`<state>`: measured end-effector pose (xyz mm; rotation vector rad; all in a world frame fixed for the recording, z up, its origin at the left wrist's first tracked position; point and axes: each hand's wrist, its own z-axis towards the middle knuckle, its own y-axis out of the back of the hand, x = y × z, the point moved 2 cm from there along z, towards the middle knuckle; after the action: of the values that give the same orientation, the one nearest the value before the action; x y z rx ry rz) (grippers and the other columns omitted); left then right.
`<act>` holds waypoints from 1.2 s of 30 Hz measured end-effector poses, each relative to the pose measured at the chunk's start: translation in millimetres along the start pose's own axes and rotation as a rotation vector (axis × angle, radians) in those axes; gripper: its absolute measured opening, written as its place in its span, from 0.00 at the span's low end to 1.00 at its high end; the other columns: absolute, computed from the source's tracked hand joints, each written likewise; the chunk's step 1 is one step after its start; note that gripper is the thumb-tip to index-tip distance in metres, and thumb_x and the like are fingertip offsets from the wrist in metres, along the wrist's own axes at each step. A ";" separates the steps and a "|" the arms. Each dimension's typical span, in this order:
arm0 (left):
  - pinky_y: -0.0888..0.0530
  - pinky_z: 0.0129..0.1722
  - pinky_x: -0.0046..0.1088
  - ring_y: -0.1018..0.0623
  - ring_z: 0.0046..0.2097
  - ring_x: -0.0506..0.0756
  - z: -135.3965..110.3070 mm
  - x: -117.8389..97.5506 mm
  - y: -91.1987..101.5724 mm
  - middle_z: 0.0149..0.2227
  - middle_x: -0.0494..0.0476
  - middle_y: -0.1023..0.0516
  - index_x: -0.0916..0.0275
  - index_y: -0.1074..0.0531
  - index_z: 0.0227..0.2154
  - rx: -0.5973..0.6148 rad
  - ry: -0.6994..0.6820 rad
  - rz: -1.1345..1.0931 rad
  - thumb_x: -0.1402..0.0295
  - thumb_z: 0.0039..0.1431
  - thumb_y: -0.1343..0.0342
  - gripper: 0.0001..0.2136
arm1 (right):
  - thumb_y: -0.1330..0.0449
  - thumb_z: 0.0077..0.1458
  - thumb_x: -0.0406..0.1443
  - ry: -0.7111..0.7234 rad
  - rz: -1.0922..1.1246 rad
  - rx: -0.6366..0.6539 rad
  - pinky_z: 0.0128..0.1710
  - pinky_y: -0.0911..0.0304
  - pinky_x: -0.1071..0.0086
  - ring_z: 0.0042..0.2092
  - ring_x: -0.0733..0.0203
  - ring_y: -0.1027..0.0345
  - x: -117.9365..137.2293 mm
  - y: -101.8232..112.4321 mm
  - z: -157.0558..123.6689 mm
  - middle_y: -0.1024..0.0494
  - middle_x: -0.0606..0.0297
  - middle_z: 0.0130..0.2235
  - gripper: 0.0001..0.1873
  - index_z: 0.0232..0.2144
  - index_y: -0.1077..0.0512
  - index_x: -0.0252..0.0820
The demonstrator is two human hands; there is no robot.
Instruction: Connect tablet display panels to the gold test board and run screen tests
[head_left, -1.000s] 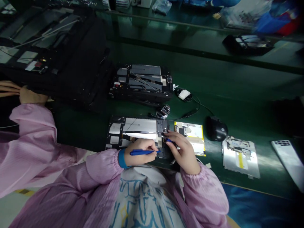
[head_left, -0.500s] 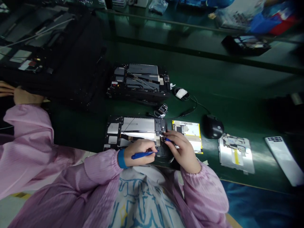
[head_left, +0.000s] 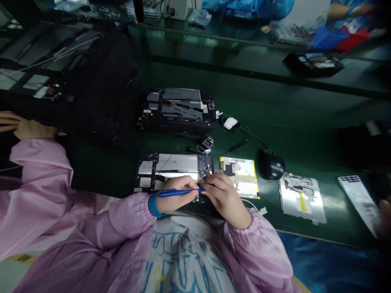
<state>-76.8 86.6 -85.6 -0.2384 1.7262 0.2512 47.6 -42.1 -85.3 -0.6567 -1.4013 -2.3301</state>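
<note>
Pen (head_left: 172, 193), blue, bridges both hands in head view: left hand (head_left: 181, 200) closed on it, right hand (head_left: 224, 199) pinching its 3-o'clock end, presumably each steadying the other. Opened device (head_left: 177, 162) lies below them toward 12, innards up, likely for access; yellow-edged panel (head_left: 244, 179) at its 3 o'clock.

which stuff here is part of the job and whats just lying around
Seemingly part of the job:
- blue pen, in the left hand, its end at the right hand
- opened device beneath them

Probably just lying about:
- black mouse
- coiled cable
</note>
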 end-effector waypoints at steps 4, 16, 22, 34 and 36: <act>0.28 0.36 0.30 0.23 0.35 0.54 -20.3 -18.8 18.6 0.32 0.55 0.22 0.63 0.28 0.30 -0.009 -0.111 0.200 0.67 0.56 0.44 0.05 | 0.44 0.60 0.39 -0.073 0.055 0.014 0.49 0.36 0.51 0.48 0.52 0.34 1.3 -2.8 -4.2 0.25 0.57 0.43 0.11 0.43 0.27 0.44; 0.23 0.36 0.33 0.23 0.33 0.56 -80.5 30.8 120.8 0.24 0.52 0.25 0.59 0.26 0.23 -0.957 -0.193 -0.502 0.65 0.44 0.36 0.06 | 0.41 0.52 0.53 -0.505 0.231 0.019 0.63 0.63 0.36 0.69 0.37 0.67 -5.8 -30.2 -11.4 0.51 0.52 0.68 0.42 0.64 0.46 0.44; 0.21 0.41 0.38 0.23 0.32 0.54 -69.8 -8.3 118.5 0.23 0.53 0.26 0.58 0.23 0.27 -0.730 -0.433 -0.503 0.62 0.49 0.38 0.06 | 0.37 0.51 0.41 -0.748 1.013 -0.382 0.52 0.32 0.58 0.54 0.53 0.31 -12.3 13.9 13.3 0.31 0.61 0.59 0.34 0.60 0.40 0.53; 0.28 0.26 0.37 0.26 0.27 0.57 -23.3 3.8 110.5 0.29 0.58 0.28 0.53 0.25 0.30 -0.306 -0.301 -0.245 0.63 0.57 0.45 0.05 | 0.44 0.48 0.32 -0.839 0.768 -0.907 0.34 0.26 0.64 0.37 0.66 0.29 -202.3 95.5 201.1 0.26 0.70 0.44 0.27 0.52 0.37 0.53; 0.28 0.27 0.37 0.26 0.29 0.57 -28.0 8.3 108.7 0.31 0.57 0.28 0.51 0.26 0.32 -0.281 -0.257 -0.232 0.62 0.58 0.46 0.05 | 0.43 0.48 0.32 -0.870 0.737 -0.812 0.33 0.26 0.64 0.35 0.65 0.29 -218.9 80.8 229.1 0.25 0.67 0.42 0.27 0.52 0.36 0.49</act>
<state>-136.9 181.8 -85.6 -0.5833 1.3922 0.3376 319.6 136.5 -53.5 -2.1462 -0.1785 -1.9274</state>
